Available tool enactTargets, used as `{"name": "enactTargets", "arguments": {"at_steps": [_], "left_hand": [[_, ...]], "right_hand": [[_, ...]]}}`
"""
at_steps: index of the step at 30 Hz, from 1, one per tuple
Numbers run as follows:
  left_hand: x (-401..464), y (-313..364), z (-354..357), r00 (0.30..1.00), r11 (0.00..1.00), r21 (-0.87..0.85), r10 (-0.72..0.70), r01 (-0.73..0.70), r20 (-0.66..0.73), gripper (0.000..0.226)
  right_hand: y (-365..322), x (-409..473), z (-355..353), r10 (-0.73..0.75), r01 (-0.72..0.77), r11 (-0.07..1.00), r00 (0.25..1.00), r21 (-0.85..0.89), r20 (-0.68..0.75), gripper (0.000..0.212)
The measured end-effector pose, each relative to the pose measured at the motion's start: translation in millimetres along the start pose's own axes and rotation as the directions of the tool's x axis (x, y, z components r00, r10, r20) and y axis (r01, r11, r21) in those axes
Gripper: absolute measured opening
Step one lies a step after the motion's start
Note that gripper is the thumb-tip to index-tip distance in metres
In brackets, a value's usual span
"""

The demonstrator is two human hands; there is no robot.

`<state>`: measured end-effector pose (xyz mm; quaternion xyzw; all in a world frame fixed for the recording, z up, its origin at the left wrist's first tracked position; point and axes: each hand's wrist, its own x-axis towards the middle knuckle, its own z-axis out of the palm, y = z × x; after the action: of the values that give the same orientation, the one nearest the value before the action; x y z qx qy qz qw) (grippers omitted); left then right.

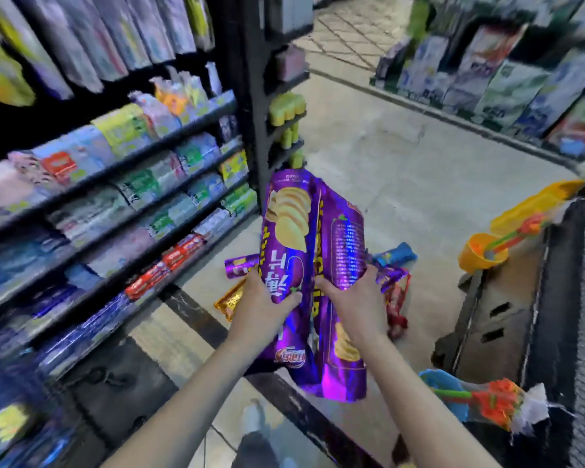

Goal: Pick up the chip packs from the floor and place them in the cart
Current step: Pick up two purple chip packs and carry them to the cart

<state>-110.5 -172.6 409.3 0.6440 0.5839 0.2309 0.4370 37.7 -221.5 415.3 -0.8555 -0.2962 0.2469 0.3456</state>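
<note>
Beyond held packs (286, 244), floor packs (237, 266), cart (561, 298).

One head-worn, wide-angle view looks forward and down a shop aisle, bending straight lines at the edges. It sits close above the two arms, which enter from the bottom edge and reach to the frame's centre. Shelves (115, 204) fill the left side, the floor (402, 170) runs up the middle to the upper right, and a cart (561, 298) crosses the right edge. The edges of the frame are blurred.
</note>
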Motion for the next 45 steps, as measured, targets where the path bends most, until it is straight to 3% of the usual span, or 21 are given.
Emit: {"name": "enactTargets", "arguments": {"at_steps": [6,13,19,25,29,34,42,45], "left_hand": [[-49.5,-39.3,-117.5,0.964,0.995,-0.090,-0.061,0.039,-0.259,0.059],[-136.7,-133.9,-258.4,0.833,0.963,-0.200,-0.259,0.182,-0.488,0.052],[-229.7,-232.5,-378.1,0.649,0.918,-0.286,-0.396,0.275,-0.649,0.048],[-302.2,-336.9,-491.2,0.572,0.868,-0.318,-0.492,0.381,-0.657,0.044],[-326.2,-396.8,-540.6,0.542,0.834,-0.334,-0.543,0.440,-0.641,0.055],[-326.0,-463.5,-565.9,0.492,0.761,-0.385,-0.637,0.522,-0.593,0.052],[-298.3,-581.6,-545.1,0.460,0.631,-0.385,-0.765,0.673,-0.451,0.070],[-288.2,-622.5,-528.8,0.461,0.589,-0.322,-0.796,0.742,-0.392,0.077]], "right_hand": [[-84.4,-69.0,62.2,-0.226,0.226,0.974,0.952,0.025,0.206,0.087],[-168.9,-200.0,174.2,-0.442,0.489,0.872,0.770,0.019,0.460,0.080],[-217.2,-343.6,294.2,-0.480,0.605,0.795,0.577,0.049,0.660,0.083],[-246.2,-478.4,408.0,-0.422,0.610,0.790,0.476,0.055,0.772,0.084],[-252.4,-540.1,471.8,-0.355,0.604,0.797,0.468,0.000,0.809,0.087],[-245.4,-574.6,542.9,-0.283,0.645,0.754,0.487,-0.122,0.826,0.077],[-192.9,-581.3,655.7,-0.181,0.689,0.662,0.528,-0.294,0.830,0.070],[-167.6,-581.7,688.9,-0.165,0.737,0.575,0.528,-0.354,0.833,0.075]]}}
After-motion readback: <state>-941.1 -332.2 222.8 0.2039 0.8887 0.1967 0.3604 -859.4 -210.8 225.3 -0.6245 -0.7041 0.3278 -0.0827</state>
